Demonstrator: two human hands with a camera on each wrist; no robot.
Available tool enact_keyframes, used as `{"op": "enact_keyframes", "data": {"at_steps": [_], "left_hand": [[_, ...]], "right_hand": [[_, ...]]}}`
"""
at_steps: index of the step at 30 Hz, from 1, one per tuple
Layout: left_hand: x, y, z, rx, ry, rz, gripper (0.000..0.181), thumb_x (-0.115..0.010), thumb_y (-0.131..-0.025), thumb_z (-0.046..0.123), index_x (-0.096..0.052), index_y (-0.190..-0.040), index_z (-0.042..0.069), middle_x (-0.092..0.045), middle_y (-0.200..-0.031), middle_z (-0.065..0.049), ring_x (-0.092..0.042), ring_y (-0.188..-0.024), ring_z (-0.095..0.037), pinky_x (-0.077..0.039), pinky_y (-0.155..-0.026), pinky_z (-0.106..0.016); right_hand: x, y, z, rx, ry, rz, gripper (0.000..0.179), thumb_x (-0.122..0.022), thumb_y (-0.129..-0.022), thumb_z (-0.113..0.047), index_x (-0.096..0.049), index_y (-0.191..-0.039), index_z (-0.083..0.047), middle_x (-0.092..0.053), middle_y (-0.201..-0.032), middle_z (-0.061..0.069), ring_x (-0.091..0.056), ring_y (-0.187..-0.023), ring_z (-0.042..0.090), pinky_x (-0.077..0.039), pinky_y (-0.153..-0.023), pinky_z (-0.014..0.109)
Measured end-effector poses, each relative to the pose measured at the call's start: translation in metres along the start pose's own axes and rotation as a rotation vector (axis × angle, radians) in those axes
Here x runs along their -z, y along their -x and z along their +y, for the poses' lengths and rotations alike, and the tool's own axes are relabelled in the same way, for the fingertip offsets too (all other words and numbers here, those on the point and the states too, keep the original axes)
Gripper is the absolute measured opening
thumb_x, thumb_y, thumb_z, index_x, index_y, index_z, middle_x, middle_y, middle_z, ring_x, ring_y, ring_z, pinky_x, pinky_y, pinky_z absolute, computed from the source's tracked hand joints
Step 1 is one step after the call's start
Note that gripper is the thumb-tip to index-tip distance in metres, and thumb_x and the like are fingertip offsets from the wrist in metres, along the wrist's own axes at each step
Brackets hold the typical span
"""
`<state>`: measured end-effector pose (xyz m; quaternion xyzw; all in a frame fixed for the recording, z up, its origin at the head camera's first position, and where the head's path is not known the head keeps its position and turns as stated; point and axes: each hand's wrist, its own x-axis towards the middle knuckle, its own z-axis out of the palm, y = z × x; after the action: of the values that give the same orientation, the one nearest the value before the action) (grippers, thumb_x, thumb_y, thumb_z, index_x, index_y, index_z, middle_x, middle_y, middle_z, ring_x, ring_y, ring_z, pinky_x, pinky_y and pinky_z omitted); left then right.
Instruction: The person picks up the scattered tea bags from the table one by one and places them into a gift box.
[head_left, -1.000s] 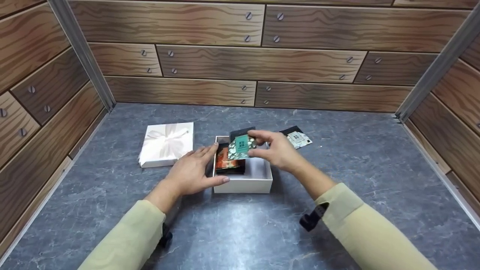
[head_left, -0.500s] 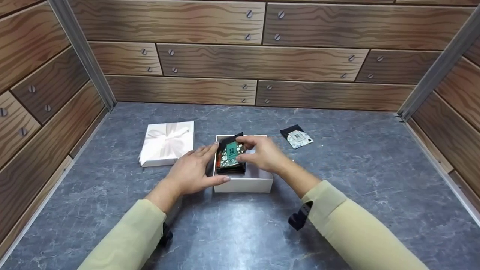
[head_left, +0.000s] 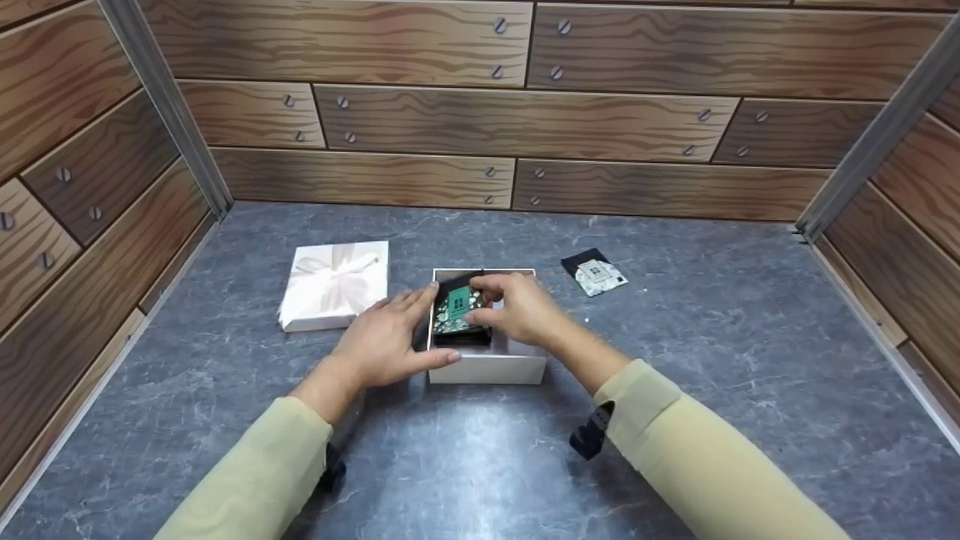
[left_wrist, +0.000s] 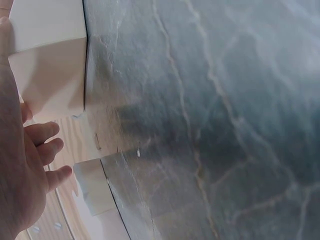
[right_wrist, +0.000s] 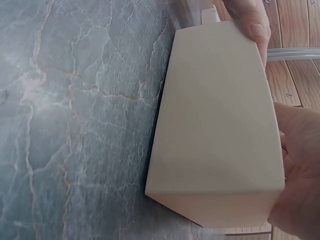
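Observation:
A small flat packet (head_left: 453, 313), black with a green label and floral print, lies tilted over a stack of dark packets (head_left: 466, 339) in the left part of an open white box (head_left: 487, 370). My right hand (head_left: 521, 309) pinches its right edge between thumb and fingers, inside the box. My left hand (head_left: 384, 342), fingers extended, rests against the box's left side, its thumb at the front rim. In the left wrist view the left hand (left_wrist: 22, 165) is beside the box wall (left_wrist: 50, 75). The box's outer wall (right_wrist: 215, 115) hides the packet in the right wrist view.
A white lid (head_left: 337, 281) with a pale ribbon bow lies left of the box. Another flat packet (head_left: 595, 273), black and white, lies on the grey marbled table (head_left: 712, 337) to the right. Wood-patterned walls (head_left: 420, 120) enclose the back and sides.
My right hand has moved left and down, bringing the green-labelled packet from above the box onto the stack inside it. My left hand has stayed at the box's left side.

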<state>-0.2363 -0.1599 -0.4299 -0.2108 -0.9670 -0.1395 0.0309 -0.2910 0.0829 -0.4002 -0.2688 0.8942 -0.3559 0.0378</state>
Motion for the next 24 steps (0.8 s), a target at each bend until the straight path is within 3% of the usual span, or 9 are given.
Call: {"op": "enact_keyframes", "data": {"at_steps": [11, 18, 24], "left_hand": [[0.001, -0.001, 0.001, 0.002, 0.003, -0.005, 0.118, -0.05, -0.088, 0.09, -0.023, -0.17, 0.011, -0.045, -0.162, -0.023, -0.042, -0.151, -0.039, -0.033, -0.123, -0.058], [0.001, 0.0, 0.001, 0.006, 0.005, -0.007, 0.118, -0.049, -0.087, 0.091, -0.023, -0.17, 0.011, -0.044, -0.162, -0.024, -0.041, -0.151, -0.04, -0.033, -0.123, -0.058], [0.001, -0.001, 0.0, 0.011, 0.002, -0.021, 0.118, -0.047, -0.087, 0.092, -0.021, -0.171, 0.011, -0.042, -0.164, -0.023, -0.04, -0.152, -0.04, -0.031, -0.124, -0.058]], "right_hand": [[0.001, -0.002, 0.001, 0.028, 0.084, 0.004, 0.061, -0.088, -0.088, -0.028, -0.068, -0.139, -0.001, -0.078, -0.092, -0.001, -0.071, -0.098, 0.024, -0.051, -0.098, 0.047], [0.009, 0.004, 0.004, 0.029, 0.097, 0.025, 0.063, -0.088, -0.088, -0.032, -0.068, -0.14, -0.003, -0.079, -0.096, -0.005, -0.068, -0.11, 0.029, -0.04, -0.111, 0.054], [0.039, 0.012, 0.009, -0.02, 0.013, 0.083, 0.061, -0.085, -0.092, -0.03, -0.065, -0.145, -0.009, -0.079, -0.107, -0.002, -0.067, -0.112, 0.027, -0.053, -0.1, 0.046]]}}
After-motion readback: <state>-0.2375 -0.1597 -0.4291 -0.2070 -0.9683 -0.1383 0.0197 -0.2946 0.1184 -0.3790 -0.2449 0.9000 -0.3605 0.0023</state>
